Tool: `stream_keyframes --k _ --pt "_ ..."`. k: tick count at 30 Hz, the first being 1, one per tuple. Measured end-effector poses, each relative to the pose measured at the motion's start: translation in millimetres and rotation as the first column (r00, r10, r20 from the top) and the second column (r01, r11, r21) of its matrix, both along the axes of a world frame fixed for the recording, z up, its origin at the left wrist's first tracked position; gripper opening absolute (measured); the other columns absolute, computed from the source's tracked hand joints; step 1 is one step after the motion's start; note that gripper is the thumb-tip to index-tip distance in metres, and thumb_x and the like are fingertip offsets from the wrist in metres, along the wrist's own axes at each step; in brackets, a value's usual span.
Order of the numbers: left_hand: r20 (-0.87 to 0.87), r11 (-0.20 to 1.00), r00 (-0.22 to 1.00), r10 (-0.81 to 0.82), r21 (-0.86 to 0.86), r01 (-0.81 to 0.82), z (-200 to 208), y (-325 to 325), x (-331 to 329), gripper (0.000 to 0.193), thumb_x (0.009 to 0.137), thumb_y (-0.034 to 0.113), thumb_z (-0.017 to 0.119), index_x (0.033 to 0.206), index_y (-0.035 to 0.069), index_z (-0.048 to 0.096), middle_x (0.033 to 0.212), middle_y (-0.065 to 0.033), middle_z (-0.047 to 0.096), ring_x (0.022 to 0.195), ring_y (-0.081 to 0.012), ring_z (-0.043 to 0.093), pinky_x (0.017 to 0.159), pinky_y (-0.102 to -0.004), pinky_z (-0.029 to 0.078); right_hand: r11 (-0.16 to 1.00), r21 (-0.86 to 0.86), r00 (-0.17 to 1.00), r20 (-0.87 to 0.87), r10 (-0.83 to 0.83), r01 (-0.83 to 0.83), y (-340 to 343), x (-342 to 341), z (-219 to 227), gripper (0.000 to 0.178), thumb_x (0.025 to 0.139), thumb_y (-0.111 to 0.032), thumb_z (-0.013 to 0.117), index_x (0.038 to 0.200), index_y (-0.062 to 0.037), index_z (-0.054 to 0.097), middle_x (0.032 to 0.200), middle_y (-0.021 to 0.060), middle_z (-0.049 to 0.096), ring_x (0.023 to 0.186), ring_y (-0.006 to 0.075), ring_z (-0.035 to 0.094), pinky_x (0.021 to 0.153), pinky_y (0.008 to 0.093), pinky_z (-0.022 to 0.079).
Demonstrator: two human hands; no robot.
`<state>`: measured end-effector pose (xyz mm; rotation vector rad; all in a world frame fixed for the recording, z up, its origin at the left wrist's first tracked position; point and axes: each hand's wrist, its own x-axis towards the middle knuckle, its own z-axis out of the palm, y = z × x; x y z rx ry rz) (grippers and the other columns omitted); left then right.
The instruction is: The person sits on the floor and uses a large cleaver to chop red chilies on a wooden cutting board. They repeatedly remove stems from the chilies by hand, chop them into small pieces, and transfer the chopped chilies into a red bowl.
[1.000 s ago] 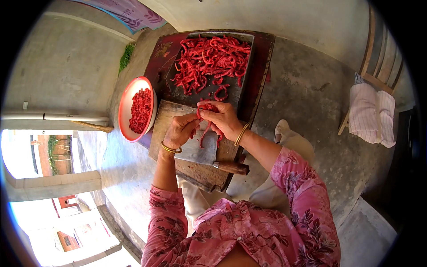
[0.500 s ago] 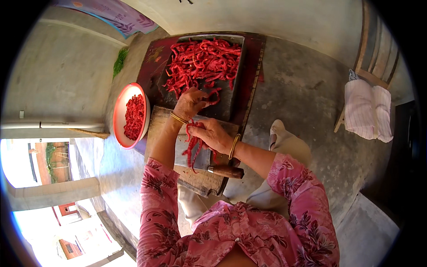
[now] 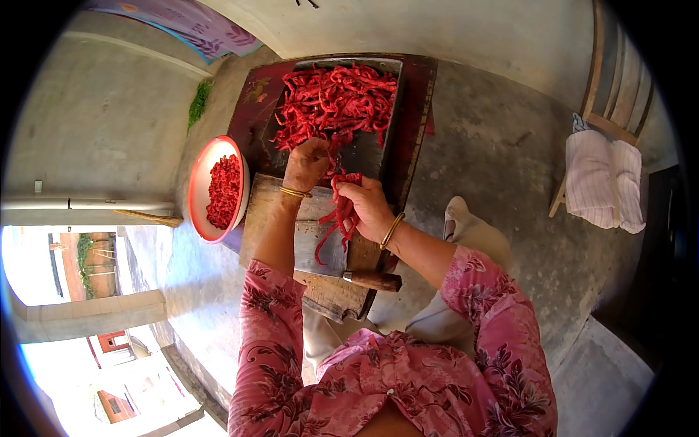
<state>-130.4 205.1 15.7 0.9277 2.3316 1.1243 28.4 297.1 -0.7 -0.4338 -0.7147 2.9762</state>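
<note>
1. Two containers hold red peppers: whole peppers [image 3: 338,102] heap a dark tray [image 3: 369,162] on the surface [image 3: 416,109]; cut pieces [image 3: 223,193] fill a red-rimmed basin [image 3: 201,175] at left.
2. Right hand [image 3: 368,210] clamps a bunch [image 3: 344,213] of long peppers, dangling over a cleaver [image 3: 324,251] on a wooden board [image 3: 331,293].
3. Left hand [image 3: 307,162], fingers curled, works at the tray's near end; whether it grips a pepper cannot be told.

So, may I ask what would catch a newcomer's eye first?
Most striking is the heap of red chili peppers on the dark tray. Left of the cutting board stands a red-rimmed basin of chopped chilies, while the right hand holds long chilies over the cleaver.
</note>
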Motion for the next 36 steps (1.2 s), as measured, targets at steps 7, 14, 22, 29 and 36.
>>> stream_keyframes --k 7,14,22,29,36 --pt "0.494 0.946 0.860 -0.131 0.323 -0.041 44.9 -39.1 50.6 0.023 0.081 -0.011 0.052 0.102 -0.004 0.059 0.084 -0.0091 0.062 0.063 -0.0165 0.063 0.051 -0.0246 0.053 0.998 0.051 0.999 0.006 -0.041 0.041 3.4 -3.2 1.0 0.012 0.090 -0.017 0.058 0.086 -0.0046 0.057 0.069 0.0029 0.058 0.044 0.0101 0.052 0.034 0.0246 0.036" --pt "0.456 0.992 0.887 -0.078 0.128 0.021 50.4 -63.6 69.6 0.022 0.079 -0.011 0.057 0.099 -0.004 0.060 0.082 -0.0089 0.064 0.061 -0.0126 0.061 0.046 -0.0223 0.048 0.853 0.515 0.980 -0.199 0.019 0.088 -12.3 -3.1 -12.5 0.015 0.084 -0.016 0.067 0.081 -0.0019 0.061 0.063 0.0003 0.057 0.050 0.0043 0.047 0.040 0.0220 0.037" --pt "0.486 0.988 0.867 -0.112 0.151 0.043 58.3 -72.8 53.8 0.025 0.080 -0.005 0.063 0.106 -0.004 0.063 0.082 -0.0065 0.065 0.068 -0.0087 0.060 0.057 -0.0209 0.049 0.756 0.646 0.983 -0.182 0.019 0.105 -8.0 4.7 -10.7 0.010 0.089 -0.008 0.057 0.089 0.0009 0.062 0.070 -0.0017 0.058 0.064 0.0028 0.049 0.058 0.0201 0.043" --pt "-0.386 0.929 0.890 -0.241 -0.357 0.097 15.0 -24.1 11.5 0.017 0.078 0.011 0.063 0.094 0.010 0.069 0.079 -0.0113 0.067 0.071 -0.0228 0.065 0.064 -0.0330 0.052 0.953 0.301 0.996 -0.063 0.063 -0.042 -5.2 0.7 -11.3 0.013 0.090 -0.012 0.057 0.086 0.0000 0.060 0.071 0.0014 0.056 0.064 0.0069 0.051 0.057 0.0222 0.043" --pt "-0.283 0.875 0.925 -0.253 -0.474 0.094 14.3 -8.4 11.9 0.017 0.079 0.006 0.060 0.095 0.005 0.067 0.082 -0.0111 0.068 0.075 -0.0226 0.066 0.068 -0.0292 0.050 0.994 0.111 0.993 -0.117 0.002 0.011 1.2 -5.8 -10.8 0.011 0.087 -0.013 0.062 0.087 -0.0021 0.061 0.072 0.0016 0.057 0.064 0.0078 0.053 0.059 0.0224 0.046"
